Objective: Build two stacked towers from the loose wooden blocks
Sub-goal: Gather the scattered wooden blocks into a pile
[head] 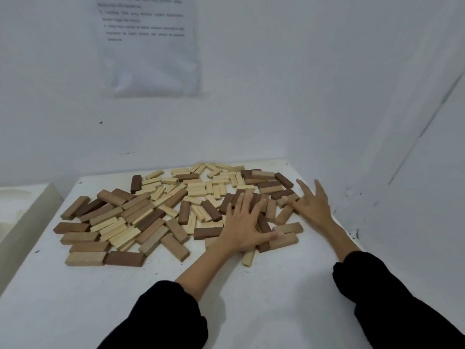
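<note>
Several loose wooden blocks (161, 210), pale, tan and dark brown, lie scattered flat across the far half of a white table (226, 298). No block stands on another as a tower. My left hand (242, 224) lies flat with fingers spread on the blocks at the right of the pile. My right hand (312, 204) rests with spread straight fingers at the pile's right edge, its fingertips touching tan blocks (284, 215). Neither hand grips a block. Both arms wear black sleeves.
White walls close in behind and to the right of the table. A printed sheet (148, 44) hangs on the back wall. A second white surface (22, 205) stands to the left, apart from the table. The table's right edge runs just beside my right wrist.
</note>
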